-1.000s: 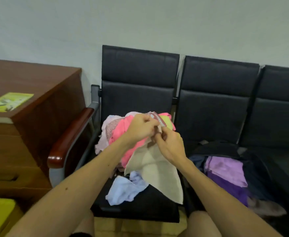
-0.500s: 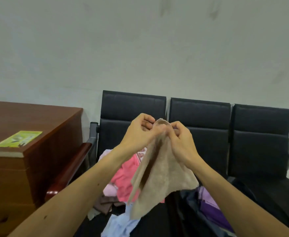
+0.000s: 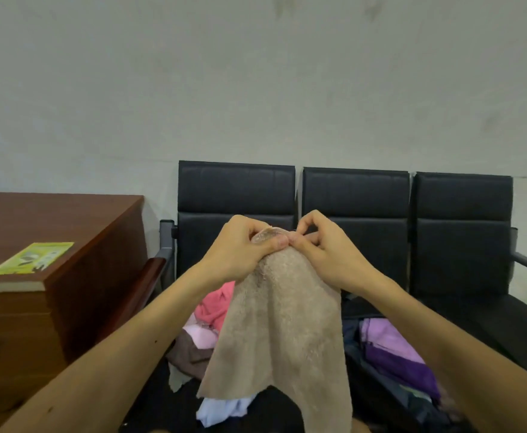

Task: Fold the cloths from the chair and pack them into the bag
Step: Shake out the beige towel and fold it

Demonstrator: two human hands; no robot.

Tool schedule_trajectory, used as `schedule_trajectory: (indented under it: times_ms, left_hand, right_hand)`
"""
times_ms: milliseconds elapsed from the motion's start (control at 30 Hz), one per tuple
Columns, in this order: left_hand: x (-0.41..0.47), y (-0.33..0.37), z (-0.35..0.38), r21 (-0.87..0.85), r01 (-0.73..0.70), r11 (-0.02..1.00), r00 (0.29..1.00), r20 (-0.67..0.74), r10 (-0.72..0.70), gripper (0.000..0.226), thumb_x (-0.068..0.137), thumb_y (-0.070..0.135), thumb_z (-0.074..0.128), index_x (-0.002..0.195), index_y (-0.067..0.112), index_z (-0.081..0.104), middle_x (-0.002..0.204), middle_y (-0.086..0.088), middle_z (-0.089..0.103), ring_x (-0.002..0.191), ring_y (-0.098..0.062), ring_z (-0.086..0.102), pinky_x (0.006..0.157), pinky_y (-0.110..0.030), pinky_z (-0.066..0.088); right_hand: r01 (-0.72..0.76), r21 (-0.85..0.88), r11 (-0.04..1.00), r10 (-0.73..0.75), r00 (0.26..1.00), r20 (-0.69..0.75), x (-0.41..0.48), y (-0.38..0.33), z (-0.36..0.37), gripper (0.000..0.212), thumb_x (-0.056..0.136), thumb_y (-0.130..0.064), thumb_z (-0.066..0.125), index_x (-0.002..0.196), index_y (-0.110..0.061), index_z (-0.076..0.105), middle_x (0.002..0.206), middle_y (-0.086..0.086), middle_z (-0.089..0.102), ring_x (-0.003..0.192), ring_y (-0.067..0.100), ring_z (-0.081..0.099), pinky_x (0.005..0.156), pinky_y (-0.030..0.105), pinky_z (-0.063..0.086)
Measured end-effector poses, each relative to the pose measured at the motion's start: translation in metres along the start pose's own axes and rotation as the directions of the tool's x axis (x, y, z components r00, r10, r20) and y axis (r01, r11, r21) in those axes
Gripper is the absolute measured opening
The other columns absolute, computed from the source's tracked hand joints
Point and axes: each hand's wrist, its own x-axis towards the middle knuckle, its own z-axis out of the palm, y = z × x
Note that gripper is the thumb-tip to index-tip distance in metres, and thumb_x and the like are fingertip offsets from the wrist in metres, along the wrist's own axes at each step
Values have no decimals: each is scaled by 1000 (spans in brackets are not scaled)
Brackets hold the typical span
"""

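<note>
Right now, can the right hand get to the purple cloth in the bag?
Probably, once freed: the purple cloth lies uncovered in the bag, below the right forearm. But the right hand and left hand both pinch the beige towel at its top edge.

The beige cloth (image 3: pixel 281 323) is one plain sandy tone with no print. Left of it lies a bright pink cloth (image 3: pixel 217 303), with a pale pink cloth (image 3: pixel 201 334) and a dull brown cloth (image 3: pixel 187 357) lower down. A light blue cloth (image 3: pixel 221 410) shows under its bottom edge. Right of it, the dark bag (image 3: pixel 381 392) holds a lilac cloth (image 3: pixel 387 335) over a deep purple cloth (image 3: pixel 406 370). Behind it the chairs (image 3: pixel 237 189) are plain black — their armrest (image 3: pixel 148 278) glossy reddish-brown, like the desk (image 3: pixel 53 214) far to its left, which carries a yellow-green leaflet (image 3: pixel 31 257). The wall (image 3: pixel 256 89) is pale grey.
</note>
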Motion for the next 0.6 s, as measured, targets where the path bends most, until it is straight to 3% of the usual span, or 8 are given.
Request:
schedule_trajectory:
  times_ms: [100,167,233,300,400,467,533,600]
  left_hand:
    - [-11,-7,-1,21,-43,999,996,-80,45,17,95,31,64,94,23,79,83,7,75,81,-7,70,75,-28,57]
    - [-19,-12,-5,-19,-39,999,981,-193,35,18,96,26,63,90,20,78,83,6,74,79,-5,69,73,-25,55]
    - [-26,-23,-13,-76,-35,997,960,-280,13,17,96,20,63,89,22,78,85,8,74,77,-1,68,71,-21,54]
    - [-34,-40,-19,-71,5,997,945,-325,-28,15,95,20,64,89,27,77,82,11,75,79,-1,69,69,-19,55]
    - [-46,-71,-23,-43,74,996,934,-346,-84,12,94,24,65,97,27,76,80,16,74,81,-3,70,68,-17,54]
    - [-56,-91,-22,-12,84,996,932,-353,-83,15,94,26,64,101,21,77,80,19,73,80,-4,70,66,-16,52]
    - [-71,-112,-18,3,104,995,924,-370,-95,28,92,37,65,99,13,78,77,5,74,73,-18,69,61,-29,54]
    - [-90,-131,-8,-14,118,993,912,-394,-113,47,91,46,64,91,1,76,75,-25,66,71,-42,61,59,-46,52]
  right_hand:
    - [-109,40,993,103,988,117,-9,4,2,31,87,-39,70,107,-26,50,73,-6,70,62,1,65,56,13,46]
    - [-146,-120,982,177,932,315,-19,18,5,34,83,-40,74,109,-26,58,95,-7,70,83,4,68,72,21,55]
    - [-169,-259,951,273,852,446,-30,41,9,27,88,-37,70,106,-16,66,102,3,70,90,17,69,84,38,59]
    - [-227,-254,940,317,857,406,-36,63,5,29,92,-33,66,98,-5,69,96,15,71,84,29,70,78,48,58]
    - [-332,-95,939,344,919,194,-39,79,-6,31,89,-32,69,84,-1,70,71,10,68,60,23,64,58,38,54]
    - [-331,-73,941,338,936,101,-40,85,-10,30,88,-35,69,80,-6,71,67,4,69,59,19,66,54,32,53]
    - [-353,-105,930,361,929,79,-44,91,-6,29,85,-40,71,79,-12,73,70,4,72,63,21,70,58,36,57]
    - [-396,-32,917,398,914,79,-53,97,2,28,83,-38,74,80,-11,74,73,7,73,66,25,71,62,43,59]
